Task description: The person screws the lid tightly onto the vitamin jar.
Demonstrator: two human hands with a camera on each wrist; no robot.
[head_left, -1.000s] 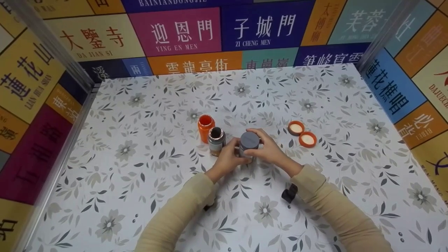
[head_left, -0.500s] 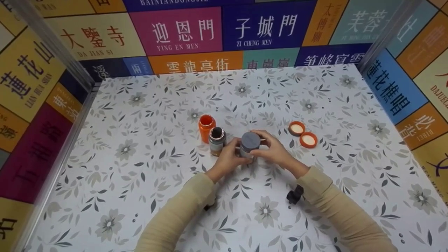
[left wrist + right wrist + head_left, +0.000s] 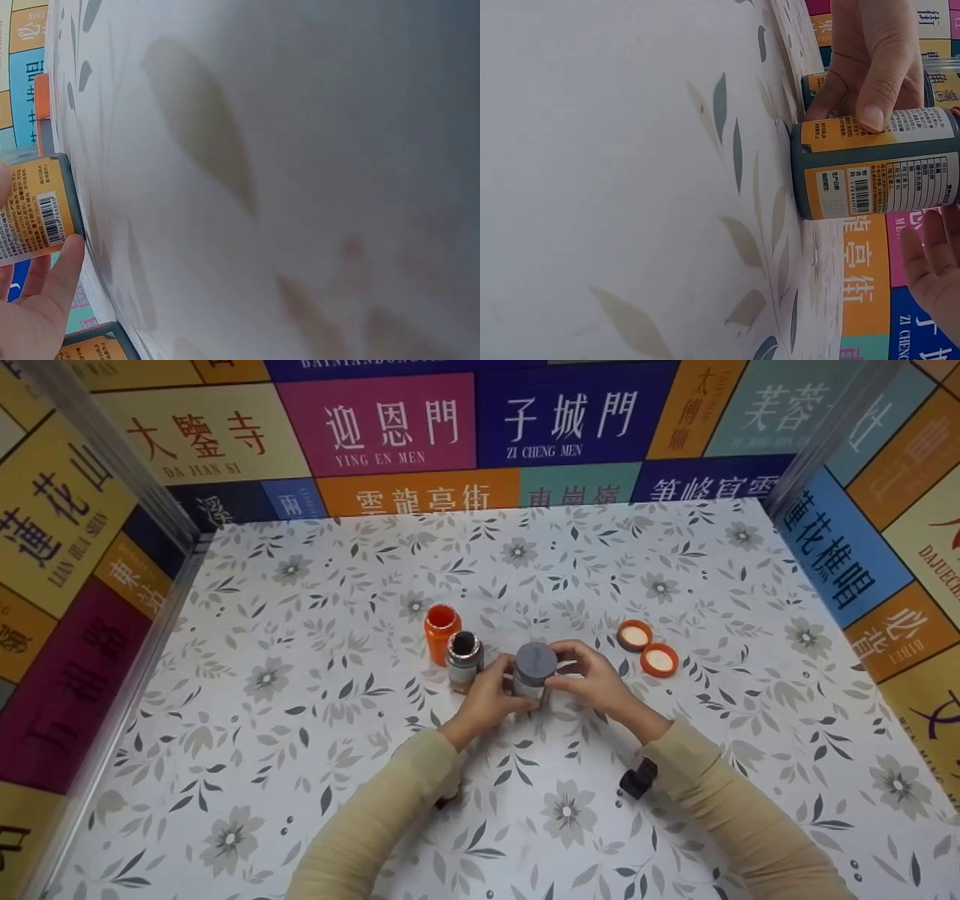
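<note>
In the head view a small bottle with a grey screw cap [image 3: 537, 658] stands upright near the middle of the table. My left hand [image 3: 487, 694] grips its body from the left. Orange-and-grey labels with a barcode show on this bottle [image 3: 877, 180] in the right wrist view. My right hand [image 3: 600, 682] is at the cap's right side, thumb and index fingertips right at its rim, its other fingers loosely bent. Left of the left hand stands an uncapped bottle [image 3: 463, 666] with a dark mouth. Behind that one is an orange open bottle [image 3: 439, 639].
Two loose caps lie upturned on the right, a dark-sided cap [image 3: 634, 635] and an orange cap [image 3: 660, 659] touching it. A flower-patterned cloth covers the table [image 3: 300, 750]. Panels with large lettering [image 3: 390, 427] wall in its back and sides.
My right hand has slid to the right, its thumb and index finger drawing back from around the cap to its right edge. The left hand and the bottles stay in place.
</note>
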